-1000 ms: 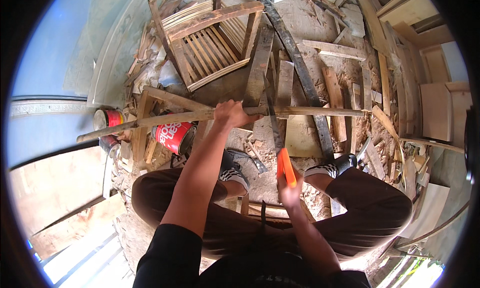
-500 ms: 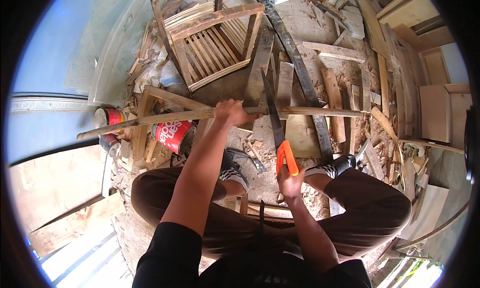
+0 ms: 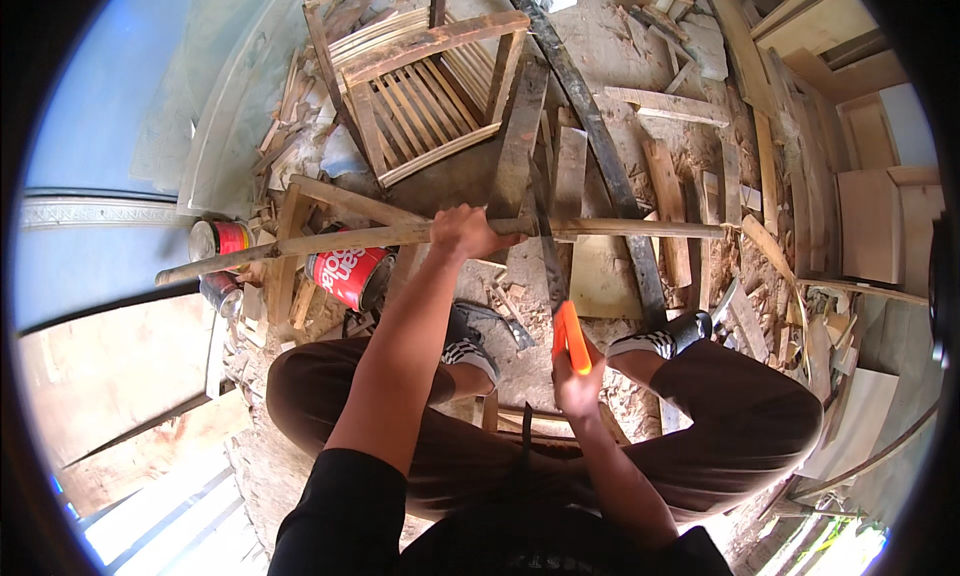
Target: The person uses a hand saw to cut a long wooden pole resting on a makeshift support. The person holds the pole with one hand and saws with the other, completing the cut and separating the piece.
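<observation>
A long, slim wooden pole (image 3: 350, 239) lies crosswise in front of me. My left hand (image 3: 463, 232) is closed around it near its middle, the thumb stretched along it to the right. Just right of that thumb, the dark blade of a handsaw (image 3: 549, 251) crosses the pole. My right hand (image 3: 578, 378) grips the saw's orange handle (image 3: 570, 340) between my knees. Whether the blade has cut into the wood cannot be made out. Under the pole's left part stands a wooden support (image 3: 288, 226), partly hidden.
A slatted wooden chair frame (image 3: 420, 86) lies ahead. Red cans (image 3: 350, 274) stand at the left. A long dark beam (image 3: 590, 136) runs under the pole, among wood offcuts (image 3: 670, 211) and shavings. Boards (image 3: 870, 221) lean at the far right. My sandalled feet (image 3: 470, 356) are below the pole.
My right hand has drawn the saw slightly back toward me, and its handle sits lower and more tilted. The left hand keeps its place on the pole.
</observation>
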The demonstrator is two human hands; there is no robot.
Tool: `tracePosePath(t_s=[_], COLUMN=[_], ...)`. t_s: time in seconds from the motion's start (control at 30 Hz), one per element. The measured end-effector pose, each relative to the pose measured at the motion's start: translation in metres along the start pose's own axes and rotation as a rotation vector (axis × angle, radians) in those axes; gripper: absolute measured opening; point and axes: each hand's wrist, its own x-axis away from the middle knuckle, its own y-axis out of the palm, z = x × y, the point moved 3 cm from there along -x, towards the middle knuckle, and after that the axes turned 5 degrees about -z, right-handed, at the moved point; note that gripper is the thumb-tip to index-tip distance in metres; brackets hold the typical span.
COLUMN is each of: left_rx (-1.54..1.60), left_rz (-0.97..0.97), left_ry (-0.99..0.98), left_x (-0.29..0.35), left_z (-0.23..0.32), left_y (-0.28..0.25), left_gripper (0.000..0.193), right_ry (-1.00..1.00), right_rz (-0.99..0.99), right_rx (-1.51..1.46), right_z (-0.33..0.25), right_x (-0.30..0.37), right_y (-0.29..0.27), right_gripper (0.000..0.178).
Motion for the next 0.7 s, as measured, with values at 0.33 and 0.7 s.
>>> tracePosePath(t_s=[0.33,0.7], left_rx=[-0.082,-0.075], left_rz=[0.023,0.001], left_ry=[-0.039,-0.048], left_x=[-0.016,-0.014], left_z=[-0.001,-0.002], left_y=[0.006,0.006], left_gripper=[0.112,0.115], right_ry=[-0.005,0.078], right_rz=[0.057,0.058], right_rx=[0.018,-0.108], right_z=[0.009,-0.008], right_x=[0.032,0.091], right_y=[-0.007,-0.03], right_gripper=[0.041,0.037])
